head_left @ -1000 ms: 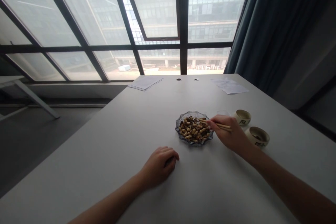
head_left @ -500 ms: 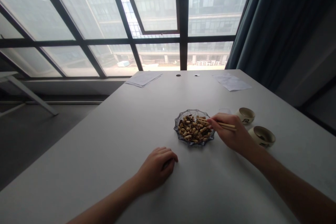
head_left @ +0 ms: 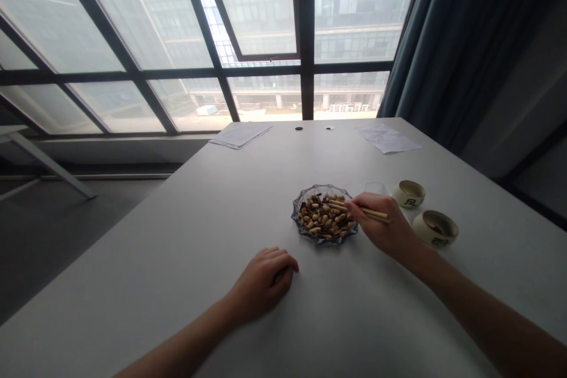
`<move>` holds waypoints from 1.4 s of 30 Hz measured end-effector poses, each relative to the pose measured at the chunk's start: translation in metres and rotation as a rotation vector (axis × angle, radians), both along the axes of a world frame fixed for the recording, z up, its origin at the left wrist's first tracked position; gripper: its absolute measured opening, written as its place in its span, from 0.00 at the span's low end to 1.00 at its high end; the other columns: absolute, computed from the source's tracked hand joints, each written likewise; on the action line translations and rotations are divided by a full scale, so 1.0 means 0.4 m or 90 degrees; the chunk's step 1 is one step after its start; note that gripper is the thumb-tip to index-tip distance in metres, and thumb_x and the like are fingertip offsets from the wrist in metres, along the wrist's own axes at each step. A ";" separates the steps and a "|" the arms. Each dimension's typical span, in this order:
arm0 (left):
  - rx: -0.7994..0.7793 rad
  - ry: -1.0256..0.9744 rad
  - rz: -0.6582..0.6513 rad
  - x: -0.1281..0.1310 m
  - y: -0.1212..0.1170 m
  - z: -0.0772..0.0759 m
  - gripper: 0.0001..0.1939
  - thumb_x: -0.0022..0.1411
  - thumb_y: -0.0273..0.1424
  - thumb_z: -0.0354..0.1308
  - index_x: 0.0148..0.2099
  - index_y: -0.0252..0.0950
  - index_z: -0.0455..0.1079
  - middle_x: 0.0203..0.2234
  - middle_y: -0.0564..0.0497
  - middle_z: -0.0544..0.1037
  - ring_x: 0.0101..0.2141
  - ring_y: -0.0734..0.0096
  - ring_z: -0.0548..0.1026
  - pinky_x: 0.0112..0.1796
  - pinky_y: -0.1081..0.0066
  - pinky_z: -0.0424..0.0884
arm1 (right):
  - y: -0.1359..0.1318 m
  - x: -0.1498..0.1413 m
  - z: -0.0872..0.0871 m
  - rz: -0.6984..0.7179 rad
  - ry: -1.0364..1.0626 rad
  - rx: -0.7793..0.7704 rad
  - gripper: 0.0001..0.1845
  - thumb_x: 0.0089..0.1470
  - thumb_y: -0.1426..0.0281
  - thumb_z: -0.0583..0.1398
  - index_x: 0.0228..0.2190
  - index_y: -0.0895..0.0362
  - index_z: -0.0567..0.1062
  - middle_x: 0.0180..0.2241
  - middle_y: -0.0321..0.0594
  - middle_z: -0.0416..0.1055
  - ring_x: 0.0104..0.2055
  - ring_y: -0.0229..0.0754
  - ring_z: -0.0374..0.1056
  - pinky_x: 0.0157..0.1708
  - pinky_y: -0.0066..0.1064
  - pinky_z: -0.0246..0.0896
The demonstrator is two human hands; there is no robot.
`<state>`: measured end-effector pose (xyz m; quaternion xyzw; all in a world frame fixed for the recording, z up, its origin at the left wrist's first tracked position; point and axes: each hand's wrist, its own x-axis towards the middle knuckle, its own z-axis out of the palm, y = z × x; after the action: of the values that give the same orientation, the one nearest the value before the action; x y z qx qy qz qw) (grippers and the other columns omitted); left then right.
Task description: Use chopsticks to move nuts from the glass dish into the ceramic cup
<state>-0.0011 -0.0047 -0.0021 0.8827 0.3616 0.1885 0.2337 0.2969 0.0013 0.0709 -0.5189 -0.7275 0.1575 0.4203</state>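
Observation:
My right hand holds a pair of light wooden chopsticks, their tips over the nuts in a clear glass bowl with a scalloped rim. Pale peanut-like pieces and darker seeds or shells are heaped in the bowl. Whether the tips pinch a piece is too small to tell. Nearer to me, my left hand rests on the table with its fingers curled in and nothing visible in it. Beyond my right wrist stand two cream cups with dark characters, one farther cup and one nearer cup.
Partly behind my right hand lies a clear plastic tray. Papers lie at the white table's far left and far right. Two round cable holes are between them. Windows and a dark curtain stand behind.
The whole view has shifted slightly. My right hand keeps the chopsticks at the bowl, and more of the clear tray shows behind it. My left hand stays in place.

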 end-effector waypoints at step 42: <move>0.000 -0.012 -0.002 -0.001 -0.003 -0.002 0.11 0.65 0.22 0.51 0.41 0.40 0.73 0.34 0.52 0.79 0.37 0.66 0.74 0.42 0.68 0.64 | 0.008 0.006 -0.021 0.021 0.030 0.029 0.18 0.65 0.62 0.59 0.26 0.57 0.78 0.25 0.39 0.73 0.28 0.39 0.68 0.31 0.32 0.58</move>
<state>-0.0016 -0.0058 -0.0029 0.8814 0.3577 0.1964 0.2378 0.2993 0.0043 0.0625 -0.4929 -0.7294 0.1600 0.4465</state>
